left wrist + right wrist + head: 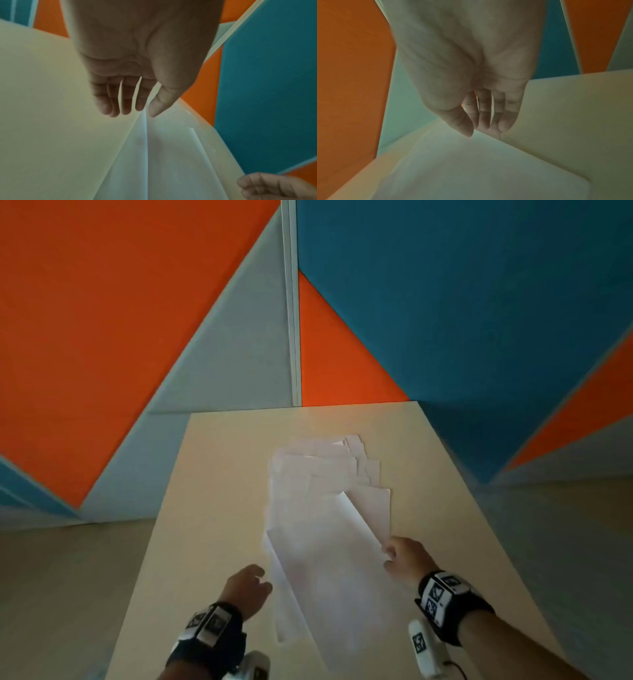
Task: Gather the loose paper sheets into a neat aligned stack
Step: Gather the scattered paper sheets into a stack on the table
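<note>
On beige table (222, 474) against orange-blue walls (102, 320), paper sheets (325, 508); left fingers (126, 105) relaxed; right fingers (484, 119) pinch one.

Pale table (222, 474), fanned uneven spread of white paper sheets (325, 508) on it

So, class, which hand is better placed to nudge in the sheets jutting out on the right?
Right, probably. The right hand sits at the right edge of the paper sheets, close to the jutting corners; the left hand is at the opposite edge.
</note>
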Motion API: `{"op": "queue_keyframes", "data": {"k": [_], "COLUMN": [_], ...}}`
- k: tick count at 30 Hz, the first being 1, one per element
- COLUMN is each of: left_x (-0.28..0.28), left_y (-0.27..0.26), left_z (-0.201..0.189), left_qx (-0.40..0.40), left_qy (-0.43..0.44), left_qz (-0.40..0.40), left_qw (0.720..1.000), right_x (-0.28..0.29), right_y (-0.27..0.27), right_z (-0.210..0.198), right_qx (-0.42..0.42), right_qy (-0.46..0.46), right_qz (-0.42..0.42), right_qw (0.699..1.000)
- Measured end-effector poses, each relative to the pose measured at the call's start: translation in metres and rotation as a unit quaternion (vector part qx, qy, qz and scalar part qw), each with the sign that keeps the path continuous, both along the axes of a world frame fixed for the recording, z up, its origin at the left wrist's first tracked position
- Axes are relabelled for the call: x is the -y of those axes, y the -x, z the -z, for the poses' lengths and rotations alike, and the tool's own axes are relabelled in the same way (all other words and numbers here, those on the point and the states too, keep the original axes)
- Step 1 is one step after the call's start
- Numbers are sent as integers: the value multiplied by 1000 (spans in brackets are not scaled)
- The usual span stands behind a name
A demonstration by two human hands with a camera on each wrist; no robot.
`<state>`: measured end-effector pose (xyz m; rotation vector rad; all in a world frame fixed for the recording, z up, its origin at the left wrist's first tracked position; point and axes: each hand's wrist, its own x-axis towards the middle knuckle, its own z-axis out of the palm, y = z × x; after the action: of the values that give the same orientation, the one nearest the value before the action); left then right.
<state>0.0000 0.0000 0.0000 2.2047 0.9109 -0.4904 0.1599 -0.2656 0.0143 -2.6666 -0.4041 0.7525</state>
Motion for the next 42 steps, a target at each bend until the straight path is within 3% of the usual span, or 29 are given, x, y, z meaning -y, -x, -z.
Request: {"op": "queue_keyframes", "data": {"k": [3,12,19,23,29,35,42], "left_x": [7,16,6,-4,-10,-18,-22], "left_y": [-18,-39,-60,-80,-92,-98,-118], "left_z": [13,30,19,14,17,21,21], "left_qx": [-22,6,85,110,35,-29,-18], "left_qy": [19,76,73,64,50,-14,10], "left_qz": [-43,-168,-123,-141,-49,31,21], "left_qw": [999,983,986,982,997,999,1000], "right_x": [-9,-30,-37,-41,-37,-19,-45], "right_y": [-20,-41,-52,-57,-57,-78,-88], "right_z": [15,35,33,33,33,30,31], "right_qx": [6,-61,-87,-93,-100,-51,-85], "right_qy": [47,54,0,-17,-47,35,-35], "right_qz": [-9,15,87,133,172,189,212], "right_qw": [999,997,992,987,979,980,973]}}
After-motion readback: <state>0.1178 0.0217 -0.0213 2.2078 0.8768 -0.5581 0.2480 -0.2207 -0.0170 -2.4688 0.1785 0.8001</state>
